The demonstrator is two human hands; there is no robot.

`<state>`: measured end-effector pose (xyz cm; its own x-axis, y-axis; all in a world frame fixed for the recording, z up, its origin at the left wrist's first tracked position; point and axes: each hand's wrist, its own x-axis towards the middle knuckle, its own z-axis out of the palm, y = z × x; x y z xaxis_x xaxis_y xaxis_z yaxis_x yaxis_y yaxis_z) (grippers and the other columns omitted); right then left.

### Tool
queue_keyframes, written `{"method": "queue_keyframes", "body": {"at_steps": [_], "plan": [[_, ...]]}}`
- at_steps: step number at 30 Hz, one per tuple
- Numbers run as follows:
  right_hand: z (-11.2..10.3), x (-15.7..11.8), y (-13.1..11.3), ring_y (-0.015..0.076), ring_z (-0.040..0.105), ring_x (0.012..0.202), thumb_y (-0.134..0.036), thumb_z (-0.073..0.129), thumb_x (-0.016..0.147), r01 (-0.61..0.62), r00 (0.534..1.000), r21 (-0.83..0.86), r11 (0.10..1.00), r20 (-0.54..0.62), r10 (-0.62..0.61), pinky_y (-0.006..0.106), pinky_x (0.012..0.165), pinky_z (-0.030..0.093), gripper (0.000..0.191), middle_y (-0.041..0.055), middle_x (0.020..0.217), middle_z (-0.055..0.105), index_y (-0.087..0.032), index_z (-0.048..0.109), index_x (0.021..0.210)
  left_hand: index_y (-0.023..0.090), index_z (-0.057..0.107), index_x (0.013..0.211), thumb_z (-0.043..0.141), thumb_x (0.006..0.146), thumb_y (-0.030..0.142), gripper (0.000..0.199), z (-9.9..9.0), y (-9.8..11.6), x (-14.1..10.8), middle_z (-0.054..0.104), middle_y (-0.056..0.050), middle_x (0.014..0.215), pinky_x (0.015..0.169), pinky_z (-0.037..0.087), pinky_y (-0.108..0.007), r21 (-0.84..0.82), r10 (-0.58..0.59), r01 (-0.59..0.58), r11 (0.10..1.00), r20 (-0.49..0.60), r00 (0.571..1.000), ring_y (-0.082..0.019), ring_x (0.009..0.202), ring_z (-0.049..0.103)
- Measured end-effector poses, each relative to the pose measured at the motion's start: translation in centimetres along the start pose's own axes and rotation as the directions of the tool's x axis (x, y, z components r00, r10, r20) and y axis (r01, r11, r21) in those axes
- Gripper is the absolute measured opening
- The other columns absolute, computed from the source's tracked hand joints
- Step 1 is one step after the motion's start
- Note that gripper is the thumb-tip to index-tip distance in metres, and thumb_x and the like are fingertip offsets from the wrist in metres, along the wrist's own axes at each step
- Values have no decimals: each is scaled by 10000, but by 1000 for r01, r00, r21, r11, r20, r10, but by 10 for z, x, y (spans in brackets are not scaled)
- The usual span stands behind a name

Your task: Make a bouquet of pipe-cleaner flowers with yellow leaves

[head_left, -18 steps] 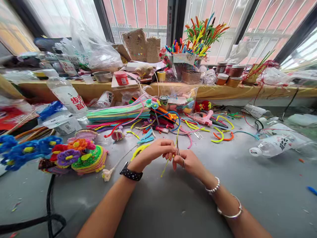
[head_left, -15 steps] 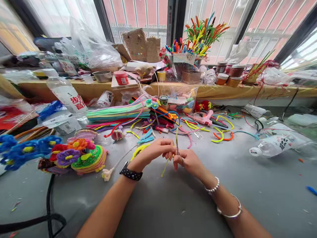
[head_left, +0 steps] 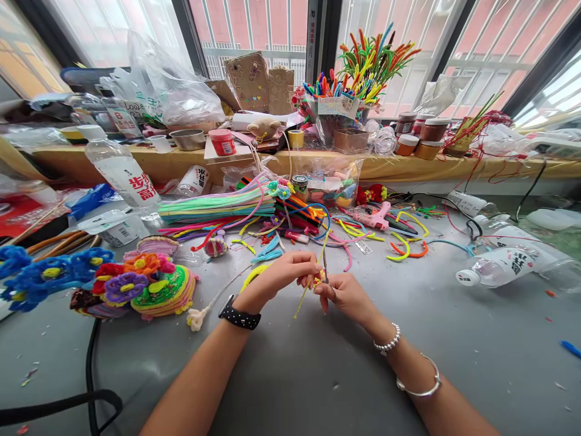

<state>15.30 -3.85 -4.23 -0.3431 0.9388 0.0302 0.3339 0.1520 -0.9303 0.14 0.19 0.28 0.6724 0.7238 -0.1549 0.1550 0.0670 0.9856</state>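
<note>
My left hand (head_left: 293, 270) pinches a thin yellow pipe cleaner (head_left: 300, 301), one end sticking up past the fingers and the other slanting down toward the table. Close against it, my right hand (head_left: 347, 295) has its fingers in the handles of small metal scissors (head_left: 325, 266), blades pointing up beside the pipe cleaner. Whether the blades touch it cannot be made out. To the left of my left hand, a pale flower (head_left: 196, 319) on a wrapped stem lies on the table, near a yellow pipe-cleaner loop (head_left: 254, 275).
Left of my arms stand a fuzzy flower-topped craft piece (head_left: 158, 290) and blue pipe-cleaner flowers (head_left: 49, 275). Behind my hands lie a bundle of pastel pipe cleaners (head_left: 218, 208) and a pink glue gun (head_left: 374, 218). A plastic bottle (head_left: 503, 266) lies at right; a black cable (head_left: 91, 363) curls at lower left.
The yellow pipe cleaner has tilted, its top leaning slightly right and its lower end shifting slightly left. Both hands stay close together, with the scissors moved only a little.
</note>
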Motion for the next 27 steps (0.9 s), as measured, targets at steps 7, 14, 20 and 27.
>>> {"method": "queue_keyframes", "body": {"at_steps": [7,14,20,27], "plan": [[-2,0,-1,77,298,437,-726,223,703,54,994,-30,998,102,-50,233,478,245,756,-38,427,290,-123,634,505,158,407,505,475,704,215,217,0,2,-2,428,53,465,525,277,-221,28,30,-29,999,-33,999,-79,494,385],[-5,-3,-5,100,392,502,-755,159,675,87,989,-50,995,126,-81,229,504,301,813,-10,514,399,-121,668,656,161,398,497,446,684,186,195,1,1,-2,412,55,452,504,252,-222,148,12,-11,989,-6,1000,-81,482,359],[-5,-2,-6,94,401,486,-736,172,698,88,990,-65,994,115,-80,222,503,304,796,-13,481,405,-121,672,613,160,417,514,457,682,202,178,1,-1,-1,417,55,466,490,250,-219,175,6,-10,985,22,1000,-78,476,363],[-5,-3,-2,75,330,453,-727,268,686,48,998,-59,997,35,-46,210,468,266,727,-32,437,349,-120,635,525,163,398,511,461,690,221,199,1,0,-1,417,55,473,489,247,-220,184,14,-16,983,10,1000,-77,486,361]]}}
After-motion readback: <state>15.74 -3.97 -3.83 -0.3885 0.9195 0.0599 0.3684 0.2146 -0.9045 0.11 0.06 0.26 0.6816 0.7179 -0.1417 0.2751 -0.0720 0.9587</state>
